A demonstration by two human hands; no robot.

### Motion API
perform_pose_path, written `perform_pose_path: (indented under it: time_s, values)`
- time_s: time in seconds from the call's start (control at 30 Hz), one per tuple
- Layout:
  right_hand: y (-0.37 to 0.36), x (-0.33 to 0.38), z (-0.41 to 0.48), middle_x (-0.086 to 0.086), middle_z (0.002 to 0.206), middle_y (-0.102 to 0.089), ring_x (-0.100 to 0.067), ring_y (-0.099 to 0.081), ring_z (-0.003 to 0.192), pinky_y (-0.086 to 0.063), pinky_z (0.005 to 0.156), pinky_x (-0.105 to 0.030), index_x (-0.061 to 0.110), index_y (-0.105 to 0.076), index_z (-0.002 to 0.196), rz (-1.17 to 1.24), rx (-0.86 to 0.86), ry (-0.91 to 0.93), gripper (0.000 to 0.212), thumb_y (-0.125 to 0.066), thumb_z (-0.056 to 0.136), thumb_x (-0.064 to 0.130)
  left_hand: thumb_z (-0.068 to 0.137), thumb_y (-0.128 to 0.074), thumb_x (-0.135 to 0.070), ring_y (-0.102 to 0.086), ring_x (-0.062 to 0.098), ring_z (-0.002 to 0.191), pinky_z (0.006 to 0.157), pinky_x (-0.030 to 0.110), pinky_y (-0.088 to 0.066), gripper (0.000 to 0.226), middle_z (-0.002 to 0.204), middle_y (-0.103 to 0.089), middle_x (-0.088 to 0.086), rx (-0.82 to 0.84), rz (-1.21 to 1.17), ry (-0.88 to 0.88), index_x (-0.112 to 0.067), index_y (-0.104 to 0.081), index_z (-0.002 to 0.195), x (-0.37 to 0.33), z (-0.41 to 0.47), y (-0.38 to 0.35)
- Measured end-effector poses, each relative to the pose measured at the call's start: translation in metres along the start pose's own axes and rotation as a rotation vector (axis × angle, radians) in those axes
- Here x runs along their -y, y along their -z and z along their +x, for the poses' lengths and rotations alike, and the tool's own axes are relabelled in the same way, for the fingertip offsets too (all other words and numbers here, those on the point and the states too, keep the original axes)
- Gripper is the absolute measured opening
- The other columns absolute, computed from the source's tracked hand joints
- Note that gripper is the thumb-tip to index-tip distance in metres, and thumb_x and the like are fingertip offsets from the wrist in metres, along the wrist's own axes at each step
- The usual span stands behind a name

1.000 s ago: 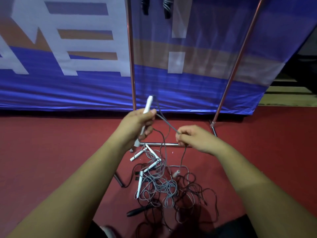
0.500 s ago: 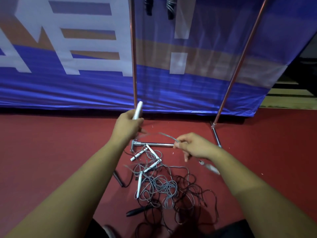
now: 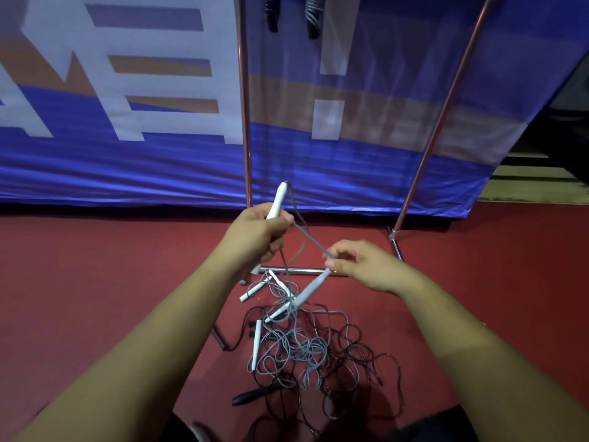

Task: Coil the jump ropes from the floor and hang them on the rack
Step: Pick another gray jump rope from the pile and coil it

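While a tangle of grey and black jump ropes (image 3: 302,352) lies on the red floor (image 3: 95,282) below your arms, your right hand (image 3: 366,269) pinches grey cord (image 3: 314,242) above a dangling white handle (image 3: 310,288); your left hand (image 3: 258,234) grips another white handle (image 3: 276,200), before the rack (image 3: 245,122) and blue banner (image 3: 159,167)

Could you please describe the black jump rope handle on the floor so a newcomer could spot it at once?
Start at the tangled pile of ropes on the red floor, below the person's hands. At the pile's near-left edge lies the black handle. Its neighbours are white handles; it is the dark one.
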State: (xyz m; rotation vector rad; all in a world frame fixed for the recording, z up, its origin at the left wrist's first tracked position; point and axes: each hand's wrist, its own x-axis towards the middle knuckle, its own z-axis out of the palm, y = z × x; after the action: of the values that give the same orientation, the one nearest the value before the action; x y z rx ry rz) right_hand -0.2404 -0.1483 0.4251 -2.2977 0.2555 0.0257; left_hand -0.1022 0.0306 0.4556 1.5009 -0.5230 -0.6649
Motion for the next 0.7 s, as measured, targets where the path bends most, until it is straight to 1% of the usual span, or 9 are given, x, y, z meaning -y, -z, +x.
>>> perform_pose_path:
  time_s: [0.1, 0.2, 0.27, 0.33, 0.4, 0.47, 0.57, 0.63, 0.7]
  values:
    - [-0.002, 0.003, 0.001, -0.002, 0.078, -0.069, -0.008, -0.063, 0.070, -0.056, 0.064, -0.027, 0.012, -0.066, 0.085, 0.183, 0.001, -0.083, 0.012, -0.062, 0.096, 0.014, 0.100, -0.055, -0.012, -0.061, 0.013, 0.052, 0.038, 0.020, -0.034, 0.007, 0.075, -0.059, 0.006, -0.067, 0.219, -0.034, -0.012, -0.062, 0.103, 0.006, 0.001, 0.007]
    - [-0.004, 0.010, 0.000, -0.015, 0.077, -0.064, -0.023, -0.069, 0.064, -0.059, 0.052, -0.028, 0.004, -0.061, 0.087, 0.444, -0.080, -0.187, 0.011, -0.057, 0.097, 0.006, 0.101, -0.055, -0.016, -0.064, 0.016, 0.065, 0.044, 0.022, -0.046, 0.015, 0.089, -0.059, 0.012, -0.119, 0.450, -0.065, -0.006, -0.064, 0.106, 0.016, 0.003, 0.009]
    - [-0.002, 0.015, 0.000, -0.017, 0.073, -0.058, -0.027, -0.070, 0.060, -0.057, 0.049, -0.027, 0.000, -0.060, 0.087, 0.638, -0.146, -0.224, 0.011, -0.057, 0.097, 0.006, 0.103, -0.052, -0.015, -0.064, 0.019, 0.065, 0.048, 0.025, -0.050, 0.014, 0.089, -0.061, 0.013, -0.038, 0.308, 0.054, -0.004, -0.061, 0.106, 0.019, -0.002, 0.001]
    - [0.000, 0.021, 0.001, -0.017, 0.072, -0.058, -0.026, -0.069, 0.062, -0.057, 0.052, -0.026, -0.001, -0.059, 0.086, 0.872, -0.192, -0.224, 0.013, -0.057, 0.097, 0.006, 0.105, -0.047, -0.015, -0.068, 0.024, 0.070, 0.054, 0.029, -0.054, 0.018, 0.091, -0.067, 0.017, 0.132, -0.012, 0.242, -0.002, -0.058, 0.113, 0.019, -0.013, -0.014]
    - [0.001, 0.026, 0.003, -0.014, 0.071, -0.061, -0.024, -0.068, 0.064, -0.057, 0.054, -0.026, 0.000, -0.061, 0.085, 1.048, -0.262, -0.226, 0.014, -0.059, 0.096, 0.007, 0.106, -0.043, -0.018, -0.072, 0.036, 0.086, 0.064, 0.036, -0.059, 0.029, 0.099, -0.070, 0.024, 0.311, -0.197, 0.389, 0.001, -0.055, 0.124, 0.018, -0.024, -0.027]
    - [0.001, 0.024, 0.005, -0.012, 0.073, -0.064, -0.020, -0.065, 0.066, -0.055, 0.057, -0.027, 0.000, -0.066, 0.083, 0.903, -0.362, -0.199, 0.018, -0.063, 0.094, 0.013, 0.106, -0.041, -0.021, -0.070, 0.043, 0.094, 0.071, 0.042, -0.061, 0.032, 0.105, -0.069, 0.029, 0.439, -0.269, 0.442, 0.001, -0.052, 0.127, 0.017, -0.028, -0.032]
    - [0.004, 0.015, 0.004, -0.010, 0.068, -0.061, -0.016, -0.053, 0.062, -0.045, 0.057, -0.028, -0.004, -0.069, 0.084, 0.392, -0.470, -0.129, 0.027, -0.070, 0.091, 0.022, 0.104, -0.044, -0.016, -0.064, 0.028, 0.064, 0.054, 0.031, -0.053, 0.021, 0.084, -0.067, 0.015, 0.481, -0.174, 0.369, -0.002, -0.055, 0.115, 0.013, -0.025, -0.030]
    - [0.005, 0.013, 0.004, -0.006, 0.077, -0.064, -0.017, -0.056, 0.070, -0.047, 0.065, -0.031, 0.002, -0.069, 0.096, 0.427, -0.472, -0.104, 0.022, -0.070, 0.091, 0.023, 0.102, -0.047, -0.009, -0.056, 0.022, 0.057, 0.050, 0.027, -0.046, 0.017, 0.078, -0.058, 0.010, 0.529, -0.151, 0.332, -0.003, -0.054, 0.116, 0.014, -0.022, -0.028]
    - [0.006, 0.015, 0.004, -0.001, 0.103, -0.068, -0.014, -0.064, 0.094, -0.051, 0.085, -0.030, 0.015, -0.064, 0.117, 0.536, -0.357, -0.047, 0.025, -0.061, 0.096, 0.027, 0.097, -0.052, -0.003, -0.052, 0.020, 0.056, 0.050, 0.027, -0.044, 0.022, 0.078, -0.053, 0.010, 0.611, -0.186, 0.314, -0.004, -0.053, 0.119, 0.014, -0.022, -0.026]
